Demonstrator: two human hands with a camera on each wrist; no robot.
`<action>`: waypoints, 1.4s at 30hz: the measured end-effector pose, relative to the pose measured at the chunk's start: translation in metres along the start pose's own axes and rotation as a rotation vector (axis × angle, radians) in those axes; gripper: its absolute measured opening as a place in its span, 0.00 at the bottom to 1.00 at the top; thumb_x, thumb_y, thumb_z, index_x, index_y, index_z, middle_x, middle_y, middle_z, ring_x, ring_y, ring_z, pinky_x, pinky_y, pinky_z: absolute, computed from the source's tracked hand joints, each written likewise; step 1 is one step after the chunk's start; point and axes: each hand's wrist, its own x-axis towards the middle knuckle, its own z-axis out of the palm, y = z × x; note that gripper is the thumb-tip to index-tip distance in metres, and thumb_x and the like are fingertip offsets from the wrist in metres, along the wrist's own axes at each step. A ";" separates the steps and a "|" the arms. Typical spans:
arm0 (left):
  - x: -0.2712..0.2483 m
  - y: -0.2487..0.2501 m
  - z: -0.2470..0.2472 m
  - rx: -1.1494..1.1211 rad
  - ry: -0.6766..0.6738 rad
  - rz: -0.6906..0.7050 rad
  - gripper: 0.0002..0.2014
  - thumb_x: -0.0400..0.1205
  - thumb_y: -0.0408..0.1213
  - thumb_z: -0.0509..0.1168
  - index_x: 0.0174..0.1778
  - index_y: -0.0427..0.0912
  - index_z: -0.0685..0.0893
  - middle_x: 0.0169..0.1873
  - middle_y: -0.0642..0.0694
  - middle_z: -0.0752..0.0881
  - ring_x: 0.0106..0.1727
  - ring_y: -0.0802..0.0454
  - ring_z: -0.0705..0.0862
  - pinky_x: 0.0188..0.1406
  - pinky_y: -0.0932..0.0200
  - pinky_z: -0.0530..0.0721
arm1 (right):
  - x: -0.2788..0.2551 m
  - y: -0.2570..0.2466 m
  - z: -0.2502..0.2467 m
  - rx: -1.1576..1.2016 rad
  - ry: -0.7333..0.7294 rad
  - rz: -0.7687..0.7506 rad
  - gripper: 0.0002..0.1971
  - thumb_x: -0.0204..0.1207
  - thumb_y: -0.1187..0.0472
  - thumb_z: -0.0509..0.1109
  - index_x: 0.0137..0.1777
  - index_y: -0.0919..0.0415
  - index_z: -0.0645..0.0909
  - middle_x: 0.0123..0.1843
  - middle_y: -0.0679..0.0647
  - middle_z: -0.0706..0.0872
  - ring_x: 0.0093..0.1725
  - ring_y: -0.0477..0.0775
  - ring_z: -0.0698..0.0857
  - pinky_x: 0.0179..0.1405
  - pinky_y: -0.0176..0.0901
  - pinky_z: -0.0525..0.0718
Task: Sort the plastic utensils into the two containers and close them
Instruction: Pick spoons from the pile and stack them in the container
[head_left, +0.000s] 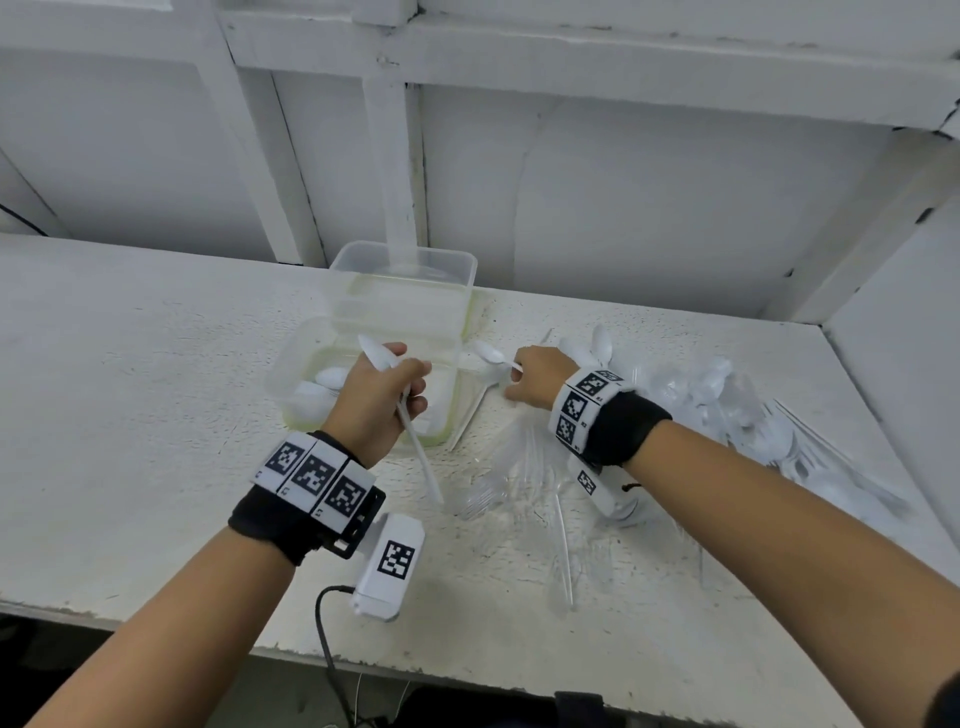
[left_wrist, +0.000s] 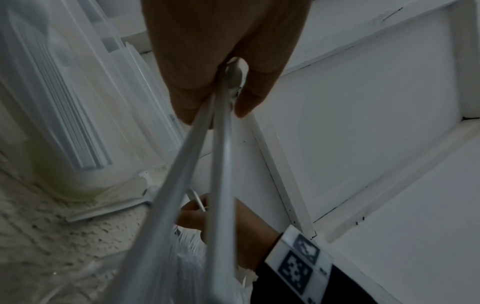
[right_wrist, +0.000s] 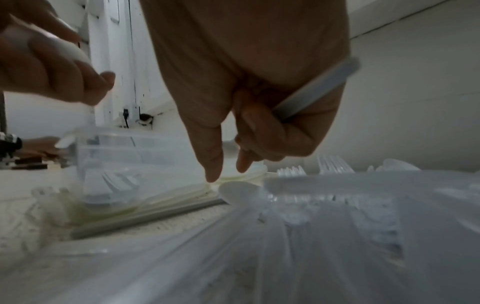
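Note:
My left hand (head_left: 410, 384) hovers over the near container (head_left: 291, 364) and grips two white spoons (left_wrist: 221, 164) by their handles, bowls up. That container holds several white spoons (head_left: 324, 379). Behind it stands a second clear container (head_left: 405, 270). My right hand (head_left: 514, 384), just right of the near container, holds one white spoon (head_left: 491, 354) with its handle (right_wrist: 319, 86) curled in the fingers. Its index finger (right_wrist: 214, 164) points down at another spoon (right_wrist: 239, 191) lying on the table. A heap of white spoons and clear forks (head_left: 737, 410) lies behind my right wrist.
Clear forks (head_left: 519, 478) are scattered on the white table (head_left: 130, 415) between my forearms. One white utensil (head_left: 470, 415) lies along the near container's right side. A white framed wall (head_left: 623, 182) closes off the back and right. A cable (head_left: 324, 639) hangs over the table's front edge.

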 end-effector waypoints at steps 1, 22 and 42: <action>0.000 -0.001 0.001 0.005 -0.003 -0.005 0.10 0.82 0.23 0.59 0.46 0.44 0.70 0.34 0.45 0.72 0.31 0.54 0.73 0.28 0.62 0.73 | -0.002 0.000 -0.001 0.005 -0.015 0.009 0.09 0.76 0.57 0.67 0.48 0.62 0.74 0.33 0.51 0.74 0.39 0.55 0.78 0.28 0.38 0.69; 0.001 -0.019 0.008 0.287 -0.098 -0.010 0.06 0.83 0.32 0.63 0.46 0.39 0.70 0.30 0.45 0.71 0.19 0.57 0.75 0.20 0.64 0.76 | -0.055 0.009 -0.042 0.461 0.338 0.063 0.14 0.81 0.58 0.59 0.32 0.56 0.65 0.31 0.48 0.70 0.27 0.46 0.67 0.28 0.37 0.70; 0.084 -0.070 0.096 1.455 -0.065 -0.056 0.14 0.82 0.33 0.54 0.59 0.33 0.78 0.62 0.33 0.78 0.62 0.37 0.77 0.61 0.49 0.74 | -0.113 0.071 -0.061 1.143 0.436 0.268 0.07 0.81 0.66 0.59 0.52 0.58 0.62 0.36 0.52 0.66 0.26 0.46 0.65 0.18 0.34 0.64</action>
